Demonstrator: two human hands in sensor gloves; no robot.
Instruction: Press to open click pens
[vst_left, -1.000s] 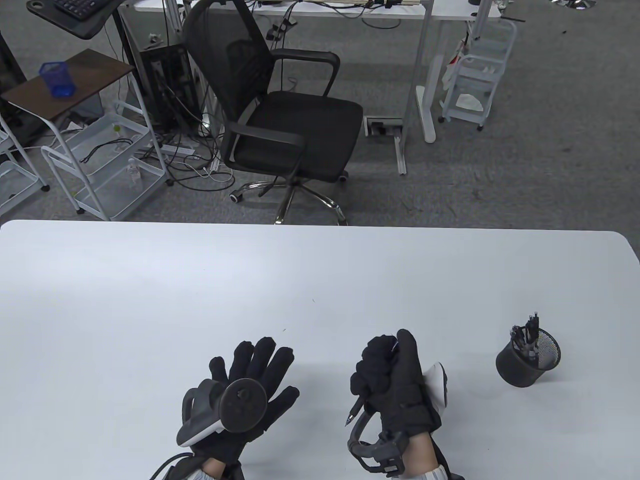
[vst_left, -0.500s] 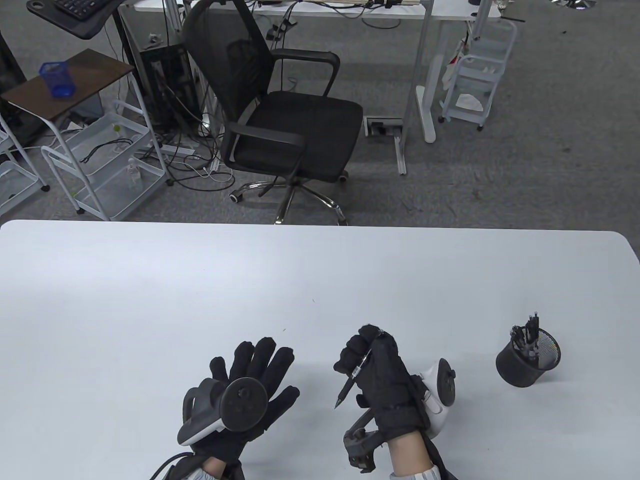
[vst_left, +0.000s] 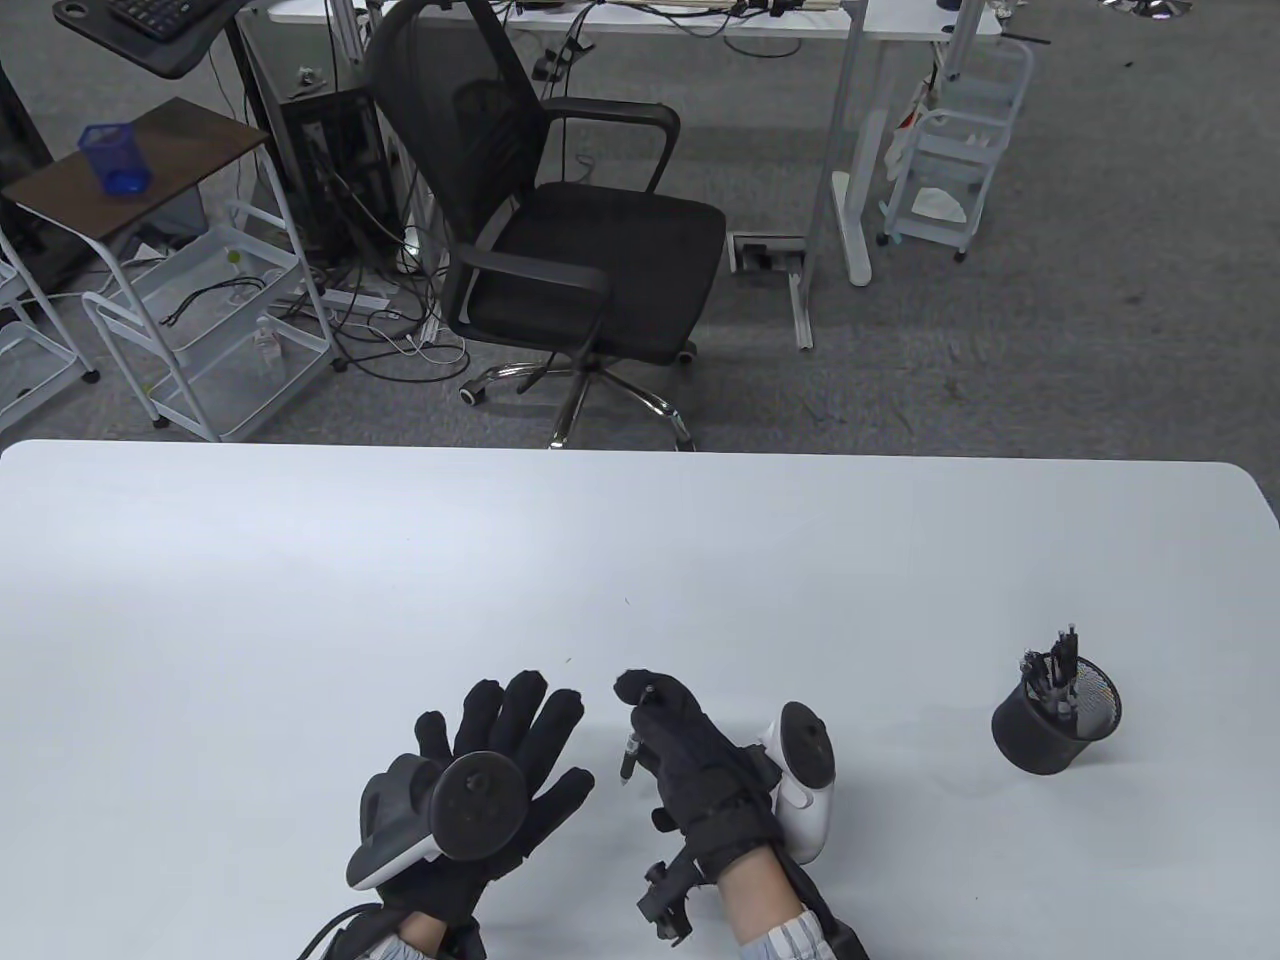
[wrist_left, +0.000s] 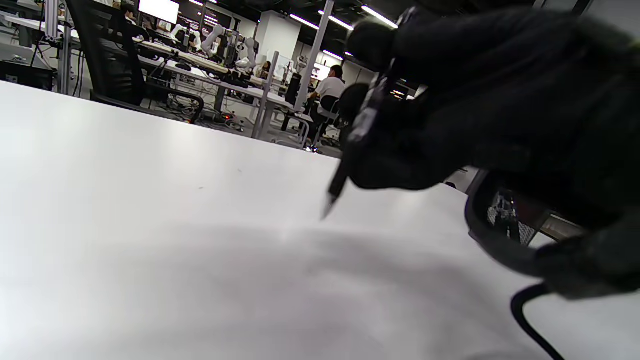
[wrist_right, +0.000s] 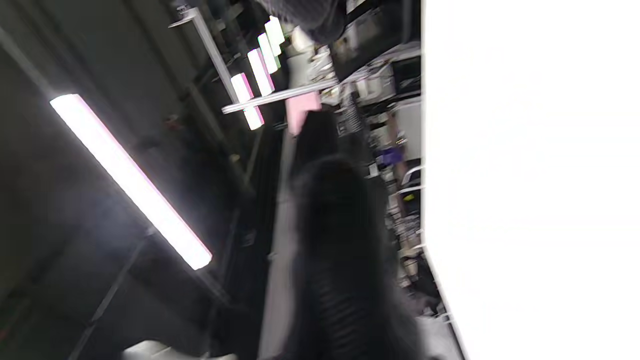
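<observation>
My right hand (vst_left: 668, 725) grips a dark click pen (vst_left: 630, 757) in a closed fist, just above the white table (vst_left: 300, 600). The pen's tip points down at the table, and its top end is hidden in the fingers. The left wrist view shows this hand (wrist_left: 475, 100) and the pen (wrist_left: 345, 165), with the tip a little above the table. My left hand (vst_left: 505, 725) lies flat on the table, fingers spread and empty, just left of the right hand. The right wrist view is tilted and blurred and shows only a dark gloved finger (wrist_right: 335, 225).
A black mesh pen cup (vst_left: 1055, 720) with several more pens stands on the table to the right of my right hand. A black office chair (vst_left: 590, 250) stands beyond the table's far edge.
My right hand has turned palm down and moved left toward the left hand, carrying the pen, whose tip now points down. The left hand has barely moved.
</observation>
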